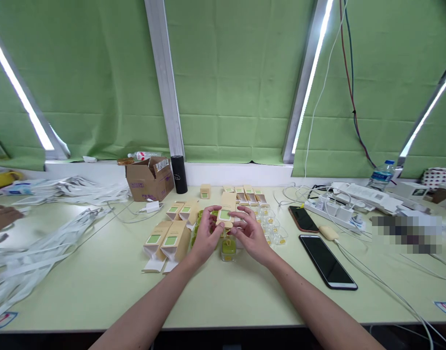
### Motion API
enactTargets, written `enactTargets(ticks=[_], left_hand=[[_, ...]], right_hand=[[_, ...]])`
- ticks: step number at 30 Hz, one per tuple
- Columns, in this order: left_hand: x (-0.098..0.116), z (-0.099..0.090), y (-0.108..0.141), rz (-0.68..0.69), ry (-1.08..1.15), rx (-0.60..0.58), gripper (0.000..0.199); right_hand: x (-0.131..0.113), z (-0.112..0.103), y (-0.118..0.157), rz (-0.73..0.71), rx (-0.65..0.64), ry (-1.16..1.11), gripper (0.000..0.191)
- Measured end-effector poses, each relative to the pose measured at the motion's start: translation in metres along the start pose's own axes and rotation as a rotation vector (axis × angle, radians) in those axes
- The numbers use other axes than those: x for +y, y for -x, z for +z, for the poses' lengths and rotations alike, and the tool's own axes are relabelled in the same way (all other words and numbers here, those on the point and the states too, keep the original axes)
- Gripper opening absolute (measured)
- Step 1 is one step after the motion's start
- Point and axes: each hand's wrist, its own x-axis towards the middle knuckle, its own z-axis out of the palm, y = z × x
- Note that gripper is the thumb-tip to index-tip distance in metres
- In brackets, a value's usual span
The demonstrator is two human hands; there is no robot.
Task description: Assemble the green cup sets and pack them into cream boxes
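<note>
My left hand (pixel 207 234) and my right hand (pixel 251 236) are closed on a small kraft-paper box (pixel 226 206) with a green label, gripping it from both sides. Just beneath it a square glass jar with green contents (pixel 229 249) stands on the table. More green jars (pixel 196 228) show partly behind my left hand. To the left of that hand lie several kraft boxes (pixel 175 239) with their end flaps open. Clear glass pieces with yellow spots (pixel 276 226) are grouped beyond my right hand.
Farther back stand a small kraft box (pixel 205 191), a cardboard carton (pixel 149 180) and a black tumbler (pixel 179 174). White straps (pixel 51 243) spread leftward, near another person's hand (pixel 3 218). Rightward lie two phones (pixel 328 262), a power strip (pixel 334 216) and cables.
</note>
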Motion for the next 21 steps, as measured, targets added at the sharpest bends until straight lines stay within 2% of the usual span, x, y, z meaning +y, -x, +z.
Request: enactTargets(ticks=[12, 21], left_hand=[[-0.0015, 0.0004, 0.0006, 0.02, -0.076, 0.0, 0.041], [0.0002, 0.0001, 0.0008, 0.106, -0.167, 0.006, 0.036]], right_hand=[[0.0041, 0.0012, -0.0013, 0.01, 0.021, -0.032, 0.036], [-0.0003, 0.0018, 0.0, 0.012, 0.023, -0.032, 0.033]])
